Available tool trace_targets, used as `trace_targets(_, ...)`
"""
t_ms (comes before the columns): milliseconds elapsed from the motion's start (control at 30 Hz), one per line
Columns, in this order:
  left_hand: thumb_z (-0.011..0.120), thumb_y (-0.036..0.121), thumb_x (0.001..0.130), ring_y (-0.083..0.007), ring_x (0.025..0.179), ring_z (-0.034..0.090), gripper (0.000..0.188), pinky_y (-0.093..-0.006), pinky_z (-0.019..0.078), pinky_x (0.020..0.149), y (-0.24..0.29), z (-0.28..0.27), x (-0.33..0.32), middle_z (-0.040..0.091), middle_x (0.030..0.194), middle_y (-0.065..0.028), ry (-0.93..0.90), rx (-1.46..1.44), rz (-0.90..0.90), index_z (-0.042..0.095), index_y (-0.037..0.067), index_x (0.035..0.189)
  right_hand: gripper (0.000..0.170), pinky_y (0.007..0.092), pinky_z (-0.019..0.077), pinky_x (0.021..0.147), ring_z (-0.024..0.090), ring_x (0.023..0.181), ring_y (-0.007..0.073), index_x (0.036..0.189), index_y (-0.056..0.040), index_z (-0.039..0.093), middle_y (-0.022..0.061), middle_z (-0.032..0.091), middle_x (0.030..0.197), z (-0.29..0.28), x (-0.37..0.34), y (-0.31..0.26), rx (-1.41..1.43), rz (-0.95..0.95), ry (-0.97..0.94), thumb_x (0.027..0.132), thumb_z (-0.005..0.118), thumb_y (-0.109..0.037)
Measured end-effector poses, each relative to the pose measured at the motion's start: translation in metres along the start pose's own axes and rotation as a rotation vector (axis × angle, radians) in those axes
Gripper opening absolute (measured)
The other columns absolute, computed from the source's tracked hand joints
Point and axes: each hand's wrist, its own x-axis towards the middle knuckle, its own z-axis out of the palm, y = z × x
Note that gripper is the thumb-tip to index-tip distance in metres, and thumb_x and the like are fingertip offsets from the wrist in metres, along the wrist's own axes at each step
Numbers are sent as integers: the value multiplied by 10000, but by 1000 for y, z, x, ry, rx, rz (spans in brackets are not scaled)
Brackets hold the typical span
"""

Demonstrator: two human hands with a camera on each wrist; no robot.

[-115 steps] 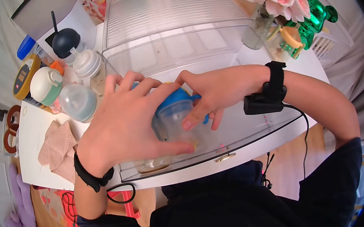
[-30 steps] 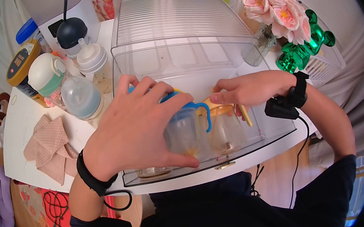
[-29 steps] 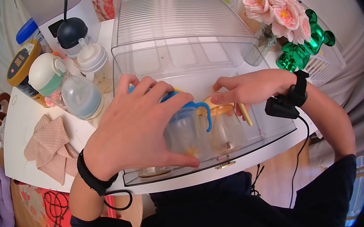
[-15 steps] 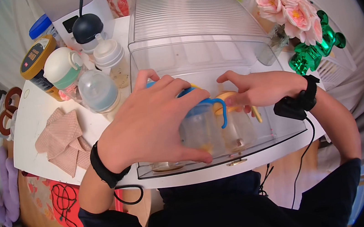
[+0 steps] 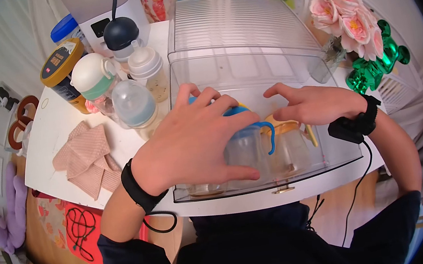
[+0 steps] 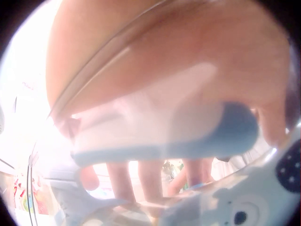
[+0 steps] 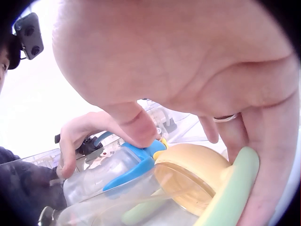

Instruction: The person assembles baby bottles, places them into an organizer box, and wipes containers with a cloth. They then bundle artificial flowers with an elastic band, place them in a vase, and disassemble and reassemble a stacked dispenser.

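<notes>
In the head view my left hand (image 5: 197, 147) arches over a sippy cup with a blue lid and handle (image 5: 246, 154), thumb on its near side and fingers over the far side. The cup stands in a clear plastic bin (image 5: 339, 150). Beside it is a second sippy cup (image 5: 287, 148) with a yellow lid. My right hand (image 5: 317, 103) hangs over that lid, index finger straight out. In the right wrist view its lower fingers lie along the yellow-green handle (image 7: 235, 188). A bear print (image 6: 240, 212) shows on a surface under my left palm.
A ribbed clear cover (image 5: 239, 19) rises behind the bin. On the left stand several bottles, including a feeding bottle (image 5: 134, 105), a brown-lidded tub (image 5: 61, 66) and a folded cloth (image 5: 87, 159). Pink flowers (image 5: 354, 22) and a shiny green figure (image 5: 374, 68) are at the right.
My right hand has left the blue-lidded cup, and the yellow-lidded cup has moved from beside the flowers into the bin. Lately the right index finger straightened. The head view has swung left.
</notes>
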Motion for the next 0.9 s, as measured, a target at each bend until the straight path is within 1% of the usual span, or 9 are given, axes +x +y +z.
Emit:
trace_targets(100, 875, 690, 748, -279, 1261, 588, 804, -471, 325, 1102, 2, -3, 1, 681, 1325, -93, -41, -16, -18, 704, 207, 1368, 774, 425, 540, 843, 737, 915, 319, 1633, -56, 319, 196, 755, 954, 1, -5, -2, 46, 32, 2, 1014, 556, -456)
trace_targets(167, 878, 682, 748, -283, 1262, 587, 810, -468, 329, 1101, 1, -3, 0, 681, 1324, -94, -26, -15, -12, 698, 200, 1373, 678, 388, 566, 868, 743, 895, 271, 1625, -64, 301, 211, 743, 1120, 0, -7, -6, 36, 36, -42, 1055, 580, -301)
trace_targets(200, 882, 674, 748, -287, 1263, 587, 815, -465, 333, 1100, 0, -2, 0, 680, 1324, -95, -16, -28, 5, 692, 194, 1378, 678, 388, 566, 868, 743, 895, 271, 1625, -64, 301, 211, 743, 1120, -1, -7, -9, 34, 33, -42, 1055, 580, -301)
trace_targets(267, 883, 667, 751, -290, 1264, 587, 819, -461, 336, 1101, 3, -6, 0, 678, 1323, -97, -48, -39, -11, 687, 186, 1384, 733, 436, 551, 851, 746, 900, 329, 1620, -38, 313, 206, 763, 954, -1, -10, -11, 34, -2, -43, 993, 531, -349)
trace_targets(300, 885, 660, 753, -292, 1264, 586, 823, -457, 339, 1102, 4, -7, 3, 677, 1322, -99, -75, -49, -22, 681, 179, 1389, 733, 436, 551, 851, 746, 900, 329, 1620, -38, 313, 206, 763, 954, 1, -11, -11, 37, 7, -37, 993, 531, -349)
trace_targets(467, 871, 673, 765, -294, 1270, 579, 835, -456, 331, 1107, 2, -6, 3, 665, 1333, -109, -57, -53, 5, 675, 165, 1398, 748, 459, 550, 838, 749, 918, 367, 1614, -3, 299, 221, 760, 946, -1, -9, -17, -9, -19, -23, 966, 535, -292)
trace_targets(600, 854, 695, 775, -294, 1275, 572, 856, -454, 331, 1095, 2, -10, 4, 655, 1348, -113, -104, -46, -14, 665, 161, 1417, 760, 463, 549, 834, 749, 937, 384, 1616, -8, 302, 226, 757, 943, 0, -6, -13, 7, -35, -12, 943, 552, -258)
trace_targets(667, 852, 697, 777, -292, 1277, 571, 864, -450, 335, 1089, 2, -10, 3, 654, 1349, -118, -102, -42, -8, 660, 158, 1425, 694, 388, 576, 833, 749, 862, 259, 1616, -60, 310, 185, 746, 1070, -1, -6, -9, -21, -60, -14, 996, 596, -184)
trace_targets(900, 823, 699, 817, -316, 1307, 562, 863, -441, 343, 1094, 5, -10, 3, 630, 1378, -165, -133, -50, -3, 645, 138, 1448, 671, 389, 581, 855, 751, 881, 252, 1609, -72, 315, 177, 748, 1071, 2, -5, -3, -15, -92, -18, 1002, 589, -150)
